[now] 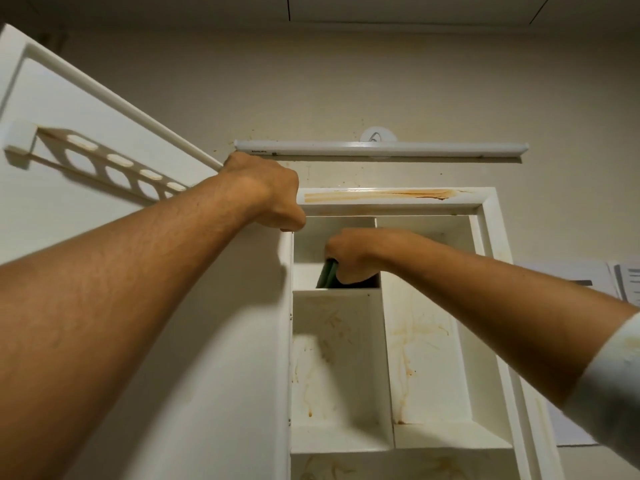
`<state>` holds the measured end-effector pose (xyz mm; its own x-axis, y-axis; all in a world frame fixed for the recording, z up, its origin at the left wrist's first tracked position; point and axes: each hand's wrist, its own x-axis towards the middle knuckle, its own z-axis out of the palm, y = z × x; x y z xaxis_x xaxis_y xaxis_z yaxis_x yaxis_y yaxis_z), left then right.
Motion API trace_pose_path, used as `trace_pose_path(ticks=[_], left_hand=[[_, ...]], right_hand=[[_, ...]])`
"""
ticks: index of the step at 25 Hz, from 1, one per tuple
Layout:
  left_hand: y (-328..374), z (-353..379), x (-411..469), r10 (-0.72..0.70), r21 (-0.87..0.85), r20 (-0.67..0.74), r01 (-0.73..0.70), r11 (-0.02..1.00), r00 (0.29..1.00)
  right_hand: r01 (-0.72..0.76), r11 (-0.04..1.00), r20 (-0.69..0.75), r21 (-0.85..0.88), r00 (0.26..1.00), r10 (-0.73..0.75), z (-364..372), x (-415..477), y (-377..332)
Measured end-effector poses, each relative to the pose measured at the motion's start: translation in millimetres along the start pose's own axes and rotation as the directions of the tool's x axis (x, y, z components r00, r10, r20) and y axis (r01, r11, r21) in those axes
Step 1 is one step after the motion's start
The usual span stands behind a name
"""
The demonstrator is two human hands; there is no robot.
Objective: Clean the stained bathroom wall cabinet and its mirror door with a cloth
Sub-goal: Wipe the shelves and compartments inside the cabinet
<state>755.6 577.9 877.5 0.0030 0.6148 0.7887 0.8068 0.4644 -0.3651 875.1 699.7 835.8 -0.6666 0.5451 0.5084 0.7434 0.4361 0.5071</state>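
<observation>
The left hand grips the top edge of the door; below and right of it, the right hand holds the cloth in the cabinet's upper-left compartment.

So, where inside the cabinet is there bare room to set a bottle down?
Bare: the middle left shelf, under the right hand and cloth; and the right compartment floor, past the divider. Crowded: the top left compartment, where the hand holds the cloth.
</observation>
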Motion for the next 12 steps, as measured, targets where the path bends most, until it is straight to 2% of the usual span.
trace_pose_path(ticks=[2, 6, 9, 10, 12], left_hand=[[0, 1, 1, 0.008, -0.001, -0.002, -0.008, 1.0, 1.0], [1, -2, -4, -0.003, -0.001, 0.01, 0.003, 1.0, 1.0], [1, 0, -1, 0.01, 0.005, -0.003, -0.01, 1.0, 1.0], [0, 1, 0, 0.007, -0.002, -0.006, -0.007, 1.0, 1.0], [0, 1, 1, 0.002, -0.017, 0.003, -0.002, 1.0, 1.0]], right_hand=[[-0.043, 0.997, 0.074, 0.059, 0.996, 0.039, 0, 6, -2], [-0.077, 0.991, 0.067, 0.106, 0.995, 0.07, -1, 6, -13], [-0.11, 0.945, 0.192, 0.308, 0.98, 0.052, -21, -1, 9], [-0.128, 0.925, 0.2, 0.358, 0.978, 0.057, -22, 0, 14], [-0.119, 0.913, 0.104, 0.391, 0.991, 0.084, -8, 9, 9]])
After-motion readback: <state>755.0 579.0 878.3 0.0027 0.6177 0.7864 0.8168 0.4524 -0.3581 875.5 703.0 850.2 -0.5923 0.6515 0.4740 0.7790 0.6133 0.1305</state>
